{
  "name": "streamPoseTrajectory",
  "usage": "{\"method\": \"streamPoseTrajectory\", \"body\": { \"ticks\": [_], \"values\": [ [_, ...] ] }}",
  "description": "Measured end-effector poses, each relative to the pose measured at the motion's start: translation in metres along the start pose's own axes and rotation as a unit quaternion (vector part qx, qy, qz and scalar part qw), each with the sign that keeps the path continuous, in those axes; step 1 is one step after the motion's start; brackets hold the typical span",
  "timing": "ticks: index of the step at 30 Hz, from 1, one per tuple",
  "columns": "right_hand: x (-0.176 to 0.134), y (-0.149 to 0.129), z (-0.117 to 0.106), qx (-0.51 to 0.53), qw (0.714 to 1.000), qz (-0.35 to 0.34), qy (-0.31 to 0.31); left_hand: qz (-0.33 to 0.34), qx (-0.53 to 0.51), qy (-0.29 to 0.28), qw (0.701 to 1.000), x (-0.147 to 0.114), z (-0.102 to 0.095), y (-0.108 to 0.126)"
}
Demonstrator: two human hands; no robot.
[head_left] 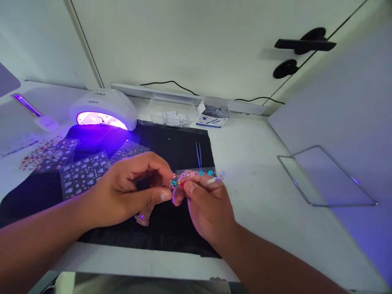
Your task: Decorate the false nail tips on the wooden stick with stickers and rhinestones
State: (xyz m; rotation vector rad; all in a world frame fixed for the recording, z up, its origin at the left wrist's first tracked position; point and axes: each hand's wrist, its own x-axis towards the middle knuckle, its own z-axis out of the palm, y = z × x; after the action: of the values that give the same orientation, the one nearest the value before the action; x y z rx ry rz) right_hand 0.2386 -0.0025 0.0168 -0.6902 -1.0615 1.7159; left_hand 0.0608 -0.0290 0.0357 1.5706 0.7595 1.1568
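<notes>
Between my two hands is a small clear sheet of flower nail stickers (201,173), with pink, teal and purple blossoms. My left hand (134,188) pinches its left edge between thumb and forefinger. The thumb of my right hand (208,204) presses the sheet from the front, with the fingers behind it. A fingertip with a shiny nail points down below my left palm. Tweezers (199,156) lie just beyond the sheet on the black mat (171,234). White-patterned stickers (84,173) and another sticker sheet (128,149) rest left of my hands.
A lit white nail lamp (104,106) stands at the back left, a slim light (29,106) beside it. Behind the mat are a clear tray (156,108) of white packets and an alcohol pads box (212,121). A metal frame (343,205) is at right.
</notes>
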Motion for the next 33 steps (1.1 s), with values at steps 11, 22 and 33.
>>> {"method": "streamPoseTrajectory", "body": {
  "ticks": [11, 22, 33],
  "values": [
    [0.0004, 0.0017, -0.0035, -0.015, 1.0, -0.009, -0.006, 0.093, 0.196, 0.041, 0.975, 0.003, 0.0014, 0.0007],
    [0.0007, 0.0019, -0.0048, 0.018, 0.997, -0.022, -0.068, 0.053, 0.153, 0.036, 0.986, 0.001, 0.0046, 0.0026],
    [0.0023, 0.0018, -0.0043, 0.03, 0.994, -0.016, -0.107, 0.068, 0.121, 0.029, 0.99, -0.0011, 0.0045, 0.0013]
  ]
}}
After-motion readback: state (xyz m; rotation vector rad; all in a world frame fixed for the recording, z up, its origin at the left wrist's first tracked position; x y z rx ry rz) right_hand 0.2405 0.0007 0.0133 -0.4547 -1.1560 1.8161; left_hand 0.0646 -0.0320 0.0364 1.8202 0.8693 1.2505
